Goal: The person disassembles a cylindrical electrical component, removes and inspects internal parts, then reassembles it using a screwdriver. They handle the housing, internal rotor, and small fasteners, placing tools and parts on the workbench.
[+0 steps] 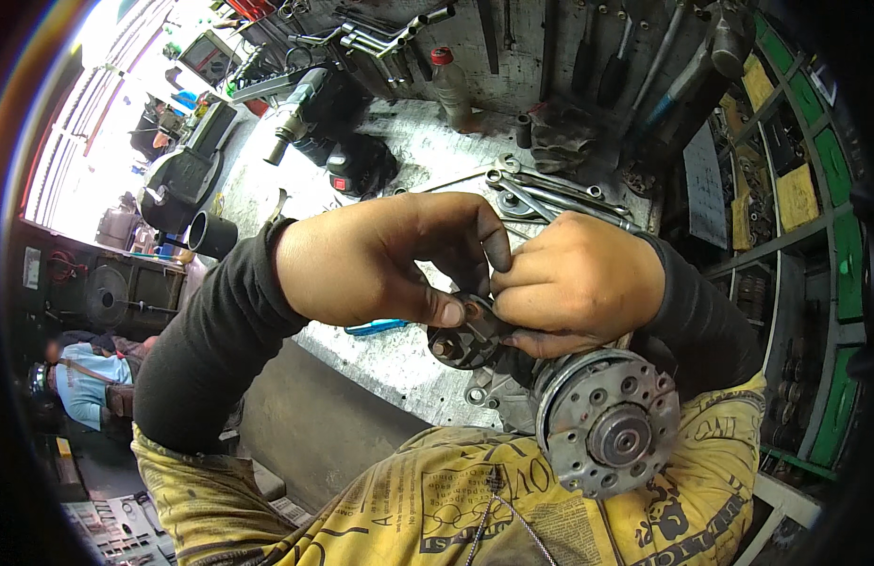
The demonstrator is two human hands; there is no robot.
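Closest to me, against my yellow printed shirt [437, 509], sat the one metal pump [588, 415] I was working on. Its round flange [612, 434], drilled with a ring of small holes, faced up toward my eyes, and its long axis ran from that flange up and left to the dark round part [461, 344] at the other end, just under my hands. My left hand [380, 259] curled down over that dark end, thumb and forefinger pressed onto its rim. My right hand [574, 278] was bunched tight beside it, fingertips pinched together against the same part; whether something small sat between them I could not tell. The two hands touched at the fingertips.

Past them lay the grey workbench [409, 358], with one blue-handled tool [376, 327] near its front edge. Further back I counted at least three wrenches [550, 193] lying together, one black power drill [300, 108] on its side, one clear bottle with a red cap [451, 85], and a row of tools hanging on the wall [597, 57]. Off to the left stood one black vise [177, 184].
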